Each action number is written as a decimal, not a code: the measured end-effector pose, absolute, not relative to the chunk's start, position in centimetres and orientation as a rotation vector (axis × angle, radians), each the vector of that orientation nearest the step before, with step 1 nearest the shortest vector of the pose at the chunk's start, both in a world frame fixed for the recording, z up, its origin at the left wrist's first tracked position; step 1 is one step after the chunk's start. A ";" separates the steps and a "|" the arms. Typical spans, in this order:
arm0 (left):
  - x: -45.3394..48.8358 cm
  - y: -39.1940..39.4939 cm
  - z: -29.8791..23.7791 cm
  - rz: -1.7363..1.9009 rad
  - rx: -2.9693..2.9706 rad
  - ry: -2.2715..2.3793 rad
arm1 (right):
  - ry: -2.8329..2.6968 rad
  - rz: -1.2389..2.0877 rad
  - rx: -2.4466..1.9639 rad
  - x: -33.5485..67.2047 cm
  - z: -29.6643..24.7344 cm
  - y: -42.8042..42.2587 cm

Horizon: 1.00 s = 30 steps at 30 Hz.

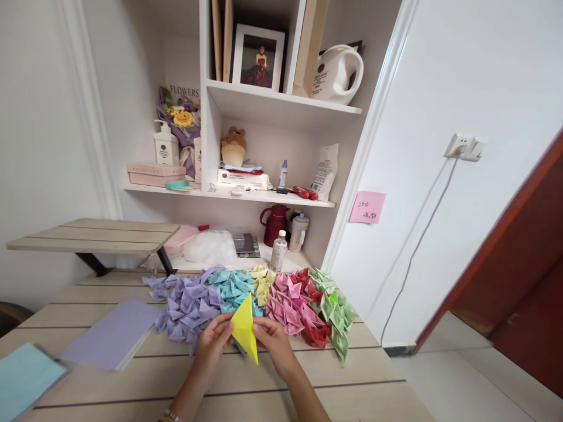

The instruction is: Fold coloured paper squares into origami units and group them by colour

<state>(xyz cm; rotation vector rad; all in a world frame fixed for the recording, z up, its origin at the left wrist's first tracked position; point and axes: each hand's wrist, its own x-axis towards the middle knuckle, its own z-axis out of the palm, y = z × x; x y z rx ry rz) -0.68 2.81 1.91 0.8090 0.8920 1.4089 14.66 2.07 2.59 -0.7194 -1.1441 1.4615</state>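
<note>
In the head view, a bright yellow folded paper (244,326), creased and roughly diamond-shaped with pointed ends, stands tilted above the bench (358,369), before the colourful folded pieces (288,305). The left hand (215,337) and right hand (273,337), fingers curled closed, pinch its opposite sides.

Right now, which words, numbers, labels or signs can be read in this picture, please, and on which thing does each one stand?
"FLOWERS": on the pale surface behind the bouquet.
"250": handwritten on the pink note on the wall; the characters below it are too unclear to read.
Too small or blurred to read: the lettering on the white jug, pump bottle, pink box, white packet, white pouch and clear bottle.
</note>
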 end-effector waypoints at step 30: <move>-0.5 2.7 1.4 1.266 0.777 0.870 | -1.448 1.097 -0.898 14.6 2.9 1.9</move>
